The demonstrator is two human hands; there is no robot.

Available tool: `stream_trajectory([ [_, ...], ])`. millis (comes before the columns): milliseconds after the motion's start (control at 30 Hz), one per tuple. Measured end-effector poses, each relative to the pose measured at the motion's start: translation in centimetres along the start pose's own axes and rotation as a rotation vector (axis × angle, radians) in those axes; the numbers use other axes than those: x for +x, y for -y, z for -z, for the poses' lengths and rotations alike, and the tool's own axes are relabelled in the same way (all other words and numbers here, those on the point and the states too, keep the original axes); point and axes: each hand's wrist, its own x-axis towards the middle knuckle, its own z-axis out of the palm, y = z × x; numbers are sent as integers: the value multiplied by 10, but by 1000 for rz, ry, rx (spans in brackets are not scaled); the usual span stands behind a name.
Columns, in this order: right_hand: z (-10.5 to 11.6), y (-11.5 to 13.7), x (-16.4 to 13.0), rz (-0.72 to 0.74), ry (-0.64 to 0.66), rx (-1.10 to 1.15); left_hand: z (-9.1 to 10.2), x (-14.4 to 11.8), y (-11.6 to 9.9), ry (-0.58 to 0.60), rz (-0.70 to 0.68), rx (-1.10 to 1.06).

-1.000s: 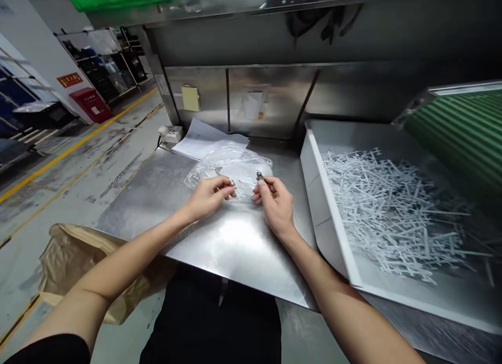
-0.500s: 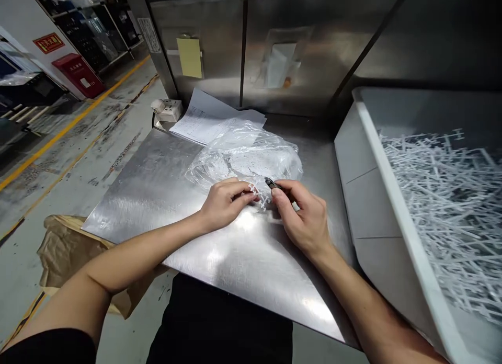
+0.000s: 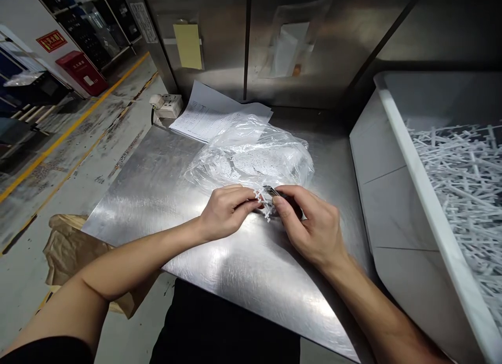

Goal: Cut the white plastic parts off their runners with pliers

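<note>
My left hand [image 3: 227,211] pinches a small white branched plastic sprue [image 3: 265,203] between thumb and fingers, above the metal table. Against the sprue's right side is the tip of a small dark metal hand tool [image 3: 270,190], which looks like a nail clipper. My right hand [image 3: 311,223] is closed around this tool, hiding most of it. Just behind both hands lies a clear plastic bag [image 3: 288,157], spread on the table, with small white bits showing in it.
At the right stands a grey bin [image 3: 423,196] heaped with white plastic sprues [image 3: 466,181]. Printed papers [image 3: 200,113] and a power socket [image 3: 170,106] lie at the back of the metal table [image 3: 129,191]. Below its left edge is an open brown paper bag [image 3: 74,249].
The tool's tip has come closer to the sprue and now overlaps it. Both hands keep their grips. The view has shifted slightly, so the bin appears farther right.
</note>
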Motion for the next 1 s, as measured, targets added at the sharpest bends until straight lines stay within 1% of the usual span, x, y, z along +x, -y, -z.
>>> stream_trajectory([
  [167,0,1,-1,9,3,-5,-1,0,-1,-7,-62,8],
  [267,0,2,-1,-19,7,2,-1,1,-2,-3,-74,-2],
  [367,-2,2,-1,-96,18,47,-1,1,-3,3,-55,3],
  [533,-6,2,-1,-248,34,138,-5,0,-2,-8,38,23],
  [667,-6,2,0,-304,35,171,-6,0,-1,-23,51,18],
  [733,-4,3,0,-294,19,169,-5,0,-2,-18,67,20],
  [833,-1,6,0,-239,11,169,-4,1,-3,-3,84,23],
  [1000,1,11,1,-144,62,169,-4,0,-3,2,76,4],
])
